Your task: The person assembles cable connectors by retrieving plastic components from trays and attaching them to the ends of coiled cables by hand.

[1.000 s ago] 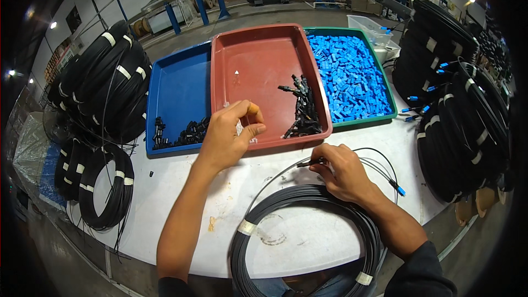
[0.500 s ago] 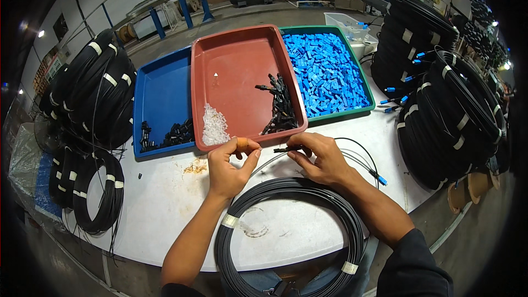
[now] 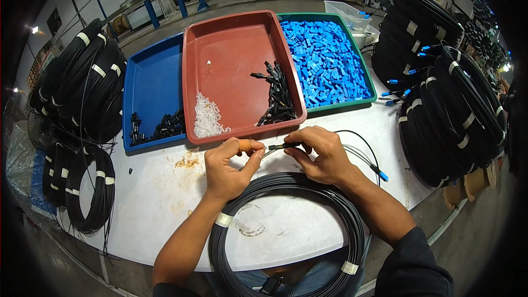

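Note:
My right hand (image 3: 324, 157) holds a slim black cable connector (image 3: 279, 147) between thumb and fingers, its tip toward the left. My left hand (image 3: 231, 170), with an orange wrap on one finger, is closed in a pinch right at that tip. A small pale piece (image 3: 265, 148) shows at the left fingertips, touching or almost touching the connector; its shape is mostly hidden. Below both hands lies a coil of black cable (image 3: 218, 247) bound with white tape, overhanging the near table edge. A blue connector (image 3: 383, 176) ends a cable looping out to the right.
Beyond my hands, a red tray (image 3: 234, 133) holds white pieces and black connectors. It overlaps a blue tray (image 3: 151, 71) of black parts and a green tray (image 3: 344, 102) full of blue connectors. Large cable coils stand at left (image 3: 82, 88) and right (image 3: 451, 126).
The gap between my left fingertips and the connector's tip has closed. The view has shifted slightly, so the trays appear higher and further left.

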### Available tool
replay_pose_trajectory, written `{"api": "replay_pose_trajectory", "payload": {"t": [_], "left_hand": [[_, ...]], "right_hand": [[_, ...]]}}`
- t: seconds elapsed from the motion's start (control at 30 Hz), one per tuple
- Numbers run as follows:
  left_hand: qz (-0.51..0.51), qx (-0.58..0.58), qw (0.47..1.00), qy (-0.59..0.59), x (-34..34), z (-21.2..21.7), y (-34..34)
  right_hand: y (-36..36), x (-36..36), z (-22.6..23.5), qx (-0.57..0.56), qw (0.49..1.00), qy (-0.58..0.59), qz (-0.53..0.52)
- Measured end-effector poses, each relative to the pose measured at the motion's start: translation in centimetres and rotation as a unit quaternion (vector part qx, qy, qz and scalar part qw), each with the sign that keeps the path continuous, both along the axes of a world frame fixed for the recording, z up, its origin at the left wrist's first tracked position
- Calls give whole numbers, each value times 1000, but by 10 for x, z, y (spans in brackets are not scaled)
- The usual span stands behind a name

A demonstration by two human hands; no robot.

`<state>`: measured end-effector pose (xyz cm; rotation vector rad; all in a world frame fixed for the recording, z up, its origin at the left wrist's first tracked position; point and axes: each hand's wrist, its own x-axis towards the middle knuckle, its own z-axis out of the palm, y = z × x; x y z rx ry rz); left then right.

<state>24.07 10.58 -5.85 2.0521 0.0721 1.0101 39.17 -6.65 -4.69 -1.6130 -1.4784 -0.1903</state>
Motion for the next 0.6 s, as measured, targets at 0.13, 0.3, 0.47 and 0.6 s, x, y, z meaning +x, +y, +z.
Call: {"api": "replay_pose_trajectory", "payload": {"t": [0.13, 0.3, 0.47, 0.6], "left_hand": [[1, 3, 1000, 2, 1, -1, -1], [1, 18, 1000, -9, 2, -3, 0], [-24, 21, 999, -3, 0, -1, -2], [-18, 60, 998, -17, 1, 1, -3]], "right_hand": [[0, 0, -1, -5, 1000, 2, -3], [0, 1, 0, 0, 1000, -17, -3], [0, 6, -1, 32, 995, -95, -6], [-1, 5, 2, 46, 987, -151, -18]]}}
